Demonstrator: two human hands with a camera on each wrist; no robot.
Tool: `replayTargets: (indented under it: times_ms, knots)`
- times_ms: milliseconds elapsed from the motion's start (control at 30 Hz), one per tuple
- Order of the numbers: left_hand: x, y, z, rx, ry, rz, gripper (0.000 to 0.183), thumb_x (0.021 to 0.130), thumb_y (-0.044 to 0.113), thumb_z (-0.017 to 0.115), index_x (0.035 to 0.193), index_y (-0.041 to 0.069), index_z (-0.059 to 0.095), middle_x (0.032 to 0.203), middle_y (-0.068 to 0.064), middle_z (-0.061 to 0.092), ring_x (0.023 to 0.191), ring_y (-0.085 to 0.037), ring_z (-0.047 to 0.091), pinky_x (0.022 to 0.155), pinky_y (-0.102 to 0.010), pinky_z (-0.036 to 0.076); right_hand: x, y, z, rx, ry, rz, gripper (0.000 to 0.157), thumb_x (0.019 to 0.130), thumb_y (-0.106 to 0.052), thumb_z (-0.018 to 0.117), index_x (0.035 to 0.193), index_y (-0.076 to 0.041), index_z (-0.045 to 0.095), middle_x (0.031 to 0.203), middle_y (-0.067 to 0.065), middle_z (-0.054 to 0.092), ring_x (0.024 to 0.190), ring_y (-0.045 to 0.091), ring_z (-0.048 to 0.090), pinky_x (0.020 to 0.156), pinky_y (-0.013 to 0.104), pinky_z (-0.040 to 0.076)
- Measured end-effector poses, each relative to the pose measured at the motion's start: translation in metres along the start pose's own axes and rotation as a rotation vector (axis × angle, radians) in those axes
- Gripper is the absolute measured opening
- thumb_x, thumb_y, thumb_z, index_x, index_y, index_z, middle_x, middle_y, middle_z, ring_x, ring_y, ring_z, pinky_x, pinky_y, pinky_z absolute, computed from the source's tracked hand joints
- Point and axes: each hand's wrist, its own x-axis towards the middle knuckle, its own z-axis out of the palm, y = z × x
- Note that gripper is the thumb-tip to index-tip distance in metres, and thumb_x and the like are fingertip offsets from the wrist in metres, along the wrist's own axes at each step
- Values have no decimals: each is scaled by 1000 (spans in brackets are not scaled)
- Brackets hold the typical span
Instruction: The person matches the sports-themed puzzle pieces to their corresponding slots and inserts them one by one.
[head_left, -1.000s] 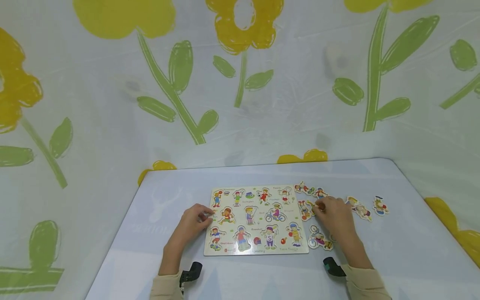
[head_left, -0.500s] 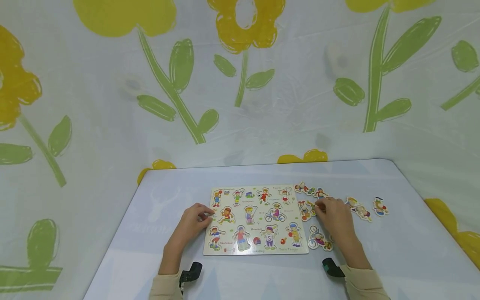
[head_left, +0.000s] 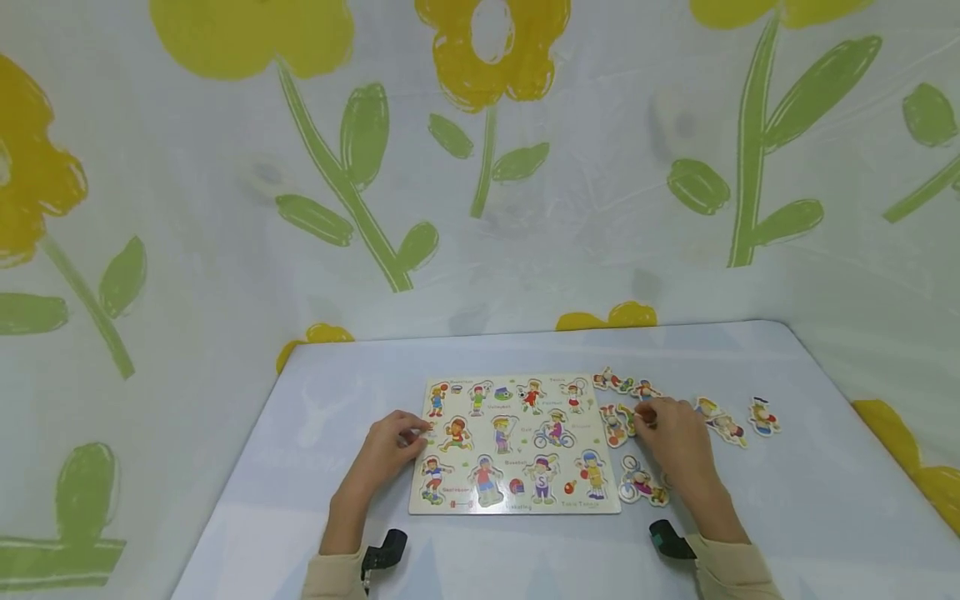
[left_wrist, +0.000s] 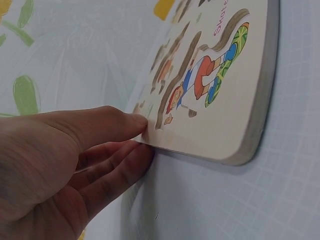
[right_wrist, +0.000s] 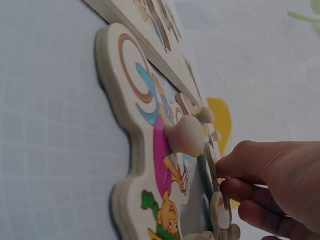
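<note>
Pale tabletop (head_left: 525, 550), lower centre: left hand (head_left: 390, 446) pinches board (head_left: 482, 440); right hand (head_left: 678, 433) pinches loose piece (right_wrist: 214, 172), apparently mid-pickup, calling for steady lift.

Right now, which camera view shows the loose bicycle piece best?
The right wrist view: there the bicycle piece is large and close, its thick edge and round knob visible, though the frame's bottom cuts it. The head view shows it small, right of the board. The left wrist view does not show it.

Yellow flowers (head_left: 495, 82) on green stems (head_left: 341, 182) adorn the white backdrop (head_left: 592, 208) rising behind a pale table (head_left: 825, 517) here.
</note>
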Motion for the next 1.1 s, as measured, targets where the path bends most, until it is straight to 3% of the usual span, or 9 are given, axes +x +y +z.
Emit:
replayTargets:
  times_ms: [267, 467, 900, 1000, 1100]
  knots:
    - [-1, 1, 1, 12, 11, 19, 21, 82, 5, 75, 103, 9, 75, 106, -5, 67, 81, -9, 59, 70, -23, 51, 2, 0, -3, 40, -25, 25, 15, 83, -13, 73, 94, -3, 74, 80, 10, 71, 73, 25, 57, 67, 38, 38]
    - [-1, 4, 0, 27, 19, 26, 22, 82, 4, 75, 104, 7, 75, 107, -6, 67, 81, -10, 60, 69, -22, 51, 5, -1, -1, 74, -26, -9, 13, 83, -13, 73, 93, -5, 75, 81, 9, 72, 75, 24, 58, 67, 35, 40]
    - [-1, 6, -2, 30, -11, 37, 24, 81, 3, 75, 105, 5, 75, 108, -9, 66, 79, -10, 59, 66, -21, 49, 6, -16, 7, 91, -110, -108, 13, 84, -16, 75, 96, -10, 76, 84, 2, 73, 83, 25, 63, 84, 50, 47]
    - [0, 6, -2, 27, -22, 8, 24, 82, 5, 75, 106, 6, 75, 109, -8, 66, 80, -10, 58, 66, -20, 48, 6, -21, 9, 88, -116, -152, 12, 84, -16, 76, 95, -11, 76, 84, 1, 74, 81, 21, 64, 82, 47, 50]
    - [-1, 6, -2, 29, -23, -8, 25, 82, 5, 75, 106, 6, 74, 109, -8, 66, 80, -10, 58, 66, -20, 48, 6, -26, 11, 79, -119, -199, 11, 82, -16, 78, 93, -12, 77, 84, 0, 73, 78, 17, 62, 71, 36, 49]
